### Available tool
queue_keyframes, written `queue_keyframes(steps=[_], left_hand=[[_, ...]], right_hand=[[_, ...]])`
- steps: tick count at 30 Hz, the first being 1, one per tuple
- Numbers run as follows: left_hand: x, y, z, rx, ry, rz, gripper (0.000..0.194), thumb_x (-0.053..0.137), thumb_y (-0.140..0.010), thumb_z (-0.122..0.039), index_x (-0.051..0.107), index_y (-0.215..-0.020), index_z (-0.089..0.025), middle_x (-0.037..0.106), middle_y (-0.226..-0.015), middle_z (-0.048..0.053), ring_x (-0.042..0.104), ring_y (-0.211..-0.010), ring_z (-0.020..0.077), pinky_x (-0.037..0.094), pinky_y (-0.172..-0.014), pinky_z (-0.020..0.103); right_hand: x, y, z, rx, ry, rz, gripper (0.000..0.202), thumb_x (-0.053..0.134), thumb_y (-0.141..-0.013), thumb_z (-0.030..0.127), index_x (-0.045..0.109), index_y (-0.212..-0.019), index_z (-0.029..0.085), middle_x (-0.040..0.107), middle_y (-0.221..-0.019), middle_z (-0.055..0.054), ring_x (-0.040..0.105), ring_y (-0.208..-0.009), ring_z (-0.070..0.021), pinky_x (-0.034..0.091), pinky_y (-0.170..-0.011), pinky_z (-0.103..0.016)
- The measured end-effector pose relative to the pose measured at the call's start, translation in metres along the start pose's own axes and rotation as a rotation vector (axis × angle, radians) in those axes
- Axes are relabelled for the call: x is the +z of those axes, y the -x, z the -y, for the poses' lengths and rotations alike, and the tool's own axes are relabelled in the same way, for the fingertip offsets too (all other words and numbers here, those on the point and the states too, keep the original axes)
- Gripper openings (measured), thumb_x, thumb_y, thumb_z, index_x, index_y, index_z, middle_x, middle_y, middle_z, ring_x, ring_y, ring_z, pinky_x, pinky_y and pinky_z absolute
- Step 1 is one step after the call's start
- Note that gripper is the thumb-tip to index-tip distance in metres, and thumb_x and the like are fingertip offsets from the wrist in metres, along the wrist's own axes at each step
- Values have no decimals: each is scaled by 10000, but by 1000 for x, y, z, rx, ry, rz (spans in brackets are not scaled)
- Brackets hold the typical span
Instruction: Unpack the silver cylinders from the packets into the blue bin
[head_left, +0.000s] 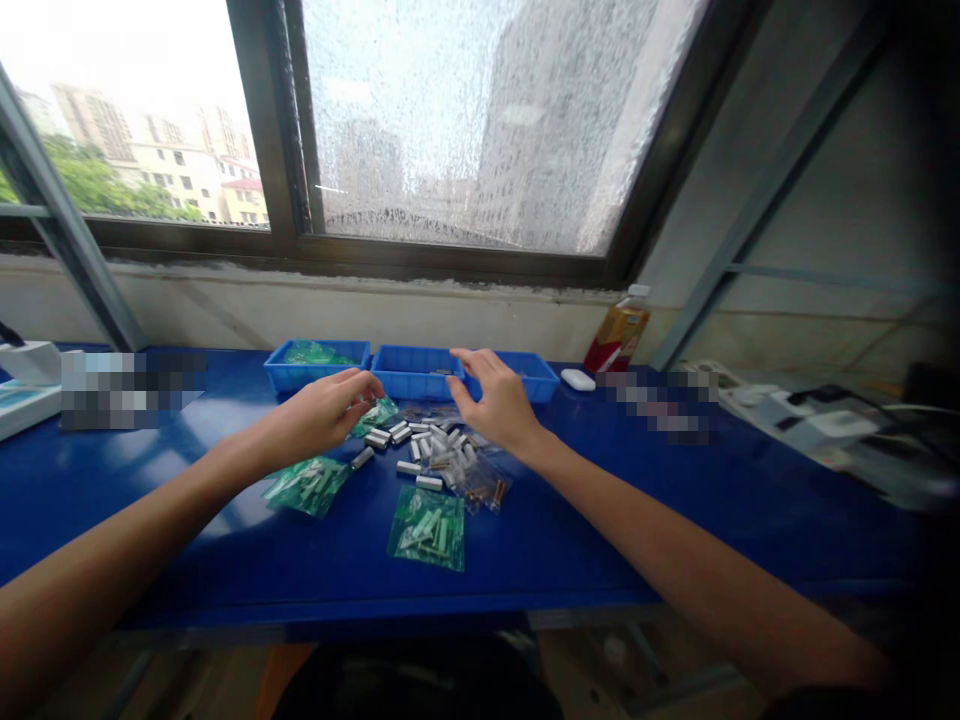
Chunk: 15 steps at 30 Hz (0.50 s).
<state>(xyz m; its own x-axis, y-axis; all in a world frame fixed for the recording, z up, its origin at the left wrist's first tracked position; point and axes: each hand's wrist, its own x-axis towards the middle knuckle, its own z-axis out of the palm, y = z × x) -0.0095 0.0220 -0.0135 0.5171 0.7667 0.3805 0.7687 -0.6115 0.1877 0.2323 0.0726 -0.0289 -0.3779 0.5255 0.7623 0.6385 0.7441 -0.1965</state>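
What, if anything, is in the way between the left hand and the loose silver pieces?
A green bag lies by the fingers of the left hand, just behind the nearest silver pieces. Nothing else visible blocks them. Whether the fingers touch the bag is unclear.

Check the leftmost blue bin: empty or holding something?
Holding something: green plastic packaging shows inside the leftmost blue bin, behind its front wall. How full: cannot tell.

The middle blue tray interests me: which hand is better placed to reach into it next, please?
Probably the right hand: it appears at the right end of the middle blue tray, while the left hand is nearer a green bag.
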Motion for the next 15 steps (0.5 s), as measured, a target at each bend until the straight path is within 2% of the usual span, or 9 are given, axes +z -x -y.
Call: queue_keyframes(steps=[4, 8, 11, 15], left_hand=[[6, 1, -12, 85, 74, -43, 196, 360, -864, -159, 455, -1035, -164, 569, -963, 77, 569, -867, 154, 464, -755, 290], [16, 1, -20, 168, 132, -59, 160, 382, -864, -155, 450, -1009, -165, 574, -974, 80, 567, -907, 170, 462, -771, 303], [19, 1, -23, 117, 194, -94, 118, 409, -855, -165, 458, -962, -164, 598, -948, 71, 584, -865, 172, 460, -743, 300], [21, -1, -27, -51, 371, -147, 73, 433, -860, -219, 440, -915, -172, 615, -799, 27, 593, -732, 148, 445, -640, 260]], right_hand=[[5, 11, 34, -87, -45, 131, 471, 466, -841, 257, 421, -1293, 134, 582, -1081, -123, 541, -993, -225, 448, -872, -372], [8, 18, 52, -132, -22, 214, 505, 462, -840, 274, 388, -1317, 124, 604, -1005, -109, 554, -935, -215, 456, -837, -369], [2, 20, 58, -130, -2, 212, 511, 471, -838, 332, 407, -1294, 111, 609, -953, -110, 571, -838, -205, 475, -764, -354], [-7, 20, 63, -207, -35, 145, 454, 470, -841, 353, 460, -1225, 111, 580, -950, -108, 559, -815, -186, 479, -718, -313]])
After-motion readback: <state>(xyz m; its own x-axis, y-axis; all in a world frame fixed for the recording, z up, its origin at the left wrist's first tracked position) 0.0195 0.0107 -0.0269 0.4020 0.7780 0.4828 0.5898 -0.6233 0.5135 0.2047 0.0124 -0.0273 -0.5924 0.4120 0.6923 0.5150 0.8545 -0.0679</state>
